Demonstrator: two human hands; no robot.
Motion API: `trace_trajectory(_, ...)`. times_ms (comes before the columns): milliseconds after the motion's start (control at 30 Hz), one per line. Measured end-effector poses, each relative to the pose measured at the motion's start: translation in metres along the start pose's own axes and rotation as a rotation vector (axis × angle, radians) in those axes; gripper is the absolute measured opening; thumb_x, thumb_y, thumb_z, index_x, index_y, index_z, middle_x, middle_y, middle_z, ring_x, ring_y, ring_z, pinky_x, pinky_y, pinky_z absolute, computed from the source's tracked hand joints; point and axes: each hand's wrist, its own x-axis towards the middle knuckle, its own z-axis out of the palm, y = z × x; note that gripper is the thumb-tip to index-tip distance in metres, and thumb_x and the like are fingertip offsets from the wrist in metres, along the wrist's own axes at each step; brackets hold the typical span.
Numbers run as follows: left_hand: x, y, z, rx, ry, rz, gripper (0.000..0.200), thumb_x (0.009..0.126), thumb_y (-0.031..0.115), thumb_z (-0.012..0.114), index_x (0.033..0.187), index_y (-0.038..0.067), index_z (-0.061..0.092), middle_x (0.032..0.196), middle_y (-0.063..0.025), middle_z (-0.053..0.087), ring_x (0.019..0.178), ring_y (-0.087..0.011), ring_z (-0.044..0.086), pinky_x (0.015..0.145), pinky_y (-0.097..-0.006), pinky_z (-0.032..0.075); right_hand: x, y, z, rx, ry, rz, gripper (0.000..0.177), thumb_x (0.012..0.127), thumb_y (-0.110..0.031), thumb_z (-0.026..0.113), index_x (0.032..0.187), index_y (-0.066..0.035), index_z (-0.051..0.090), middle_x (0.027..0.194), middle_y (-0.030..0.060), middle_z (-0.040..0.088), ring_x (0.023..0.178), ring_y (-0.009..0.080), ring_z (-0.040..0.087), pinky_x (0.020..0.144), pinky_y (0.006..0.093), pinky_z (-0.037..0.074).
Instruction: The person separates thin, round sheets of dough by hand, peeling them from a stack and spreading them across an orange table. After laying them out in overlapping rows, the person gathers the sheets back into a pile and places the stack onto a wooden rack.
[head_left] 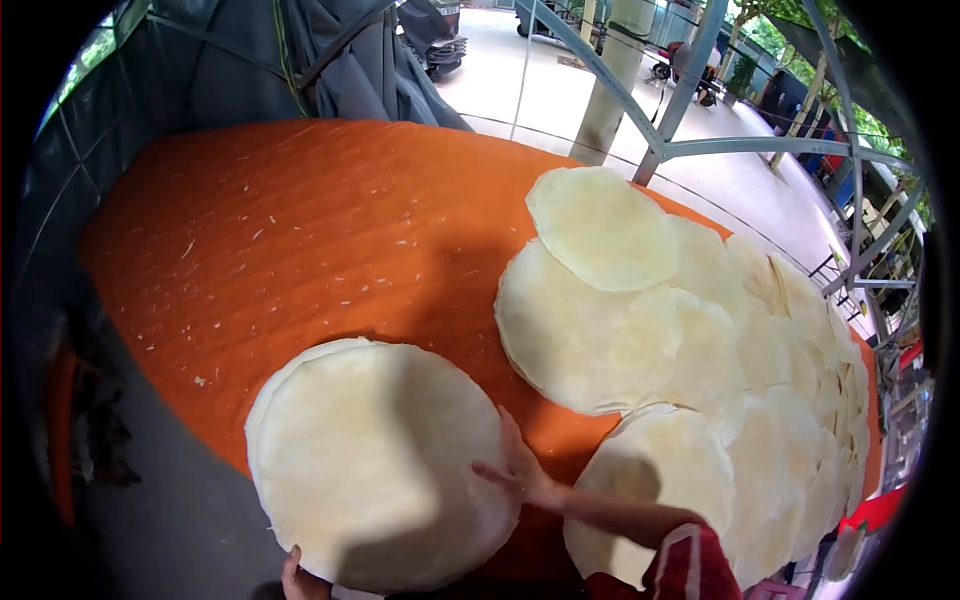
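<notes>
Stack of pale, round flatbreads [370,450] is at the near edge of the orange cloth [300,240], right in front of me. My right hand [525,478] is at its right side, fingers apart, thumb over the top face. My left hand [303,582] is at the lower left rim, thumb up; can't tell how its other fingers sit, they're hidden.

Handling, my judgement: contact low on both sides, even pressure, flat palms rather than pinching, so thin rims don't crack or fold. Upper left layers sit slightly off-line; a gentle inward nudge there should even them.

Materials: rounds look thin, floury, matte, cream with faint tan patches, edges slightly wavy. Cloth is smooth, lightly creased, flecked with white scraps. To the right, overlapping flatbreads [620,340] fan out in layers, one single round [605,230] lying on top at the far end.
</notes>
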Motion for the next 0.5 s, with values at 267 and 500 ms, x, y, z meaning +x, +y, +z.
trace_trajectory(267,0.06,0.092,-0.009,-0.003,-0.019,0.159,0.05,0.076,0.02,0.055,0.117,-0.005,0.041,0.119,-0.0147,0.047,0.112,-0.0279,0.042,0.096,-0.0389,0.03,0.068,-0.026,0.1,0.388,0.201,-0.013,0.066,0.083,-0.017,0.051,0.133,0.0,0.011,0.13,0.0199,0.031,0.117,0.0274,0.035,0.097,0.0357,0.029)
trace_trajectory(500,0.165,0.183,-0.043,0.482,0.234,0.299,0.036,0.079,0.019,0.06,0.107,0.0,0.05,0.101,-0.0102,0.058,0.086,-0.0165,0.055,0.074,-0.0278,0.043,0.263,-0.057,0.187,0.237,0.172,-0.032,0.076,0.077,-0.024,0.061,0.131,0.005,0.016,0.123,0.0215,0.041,0.11,0.0291,0.043,0.092,0.0355,0.035)
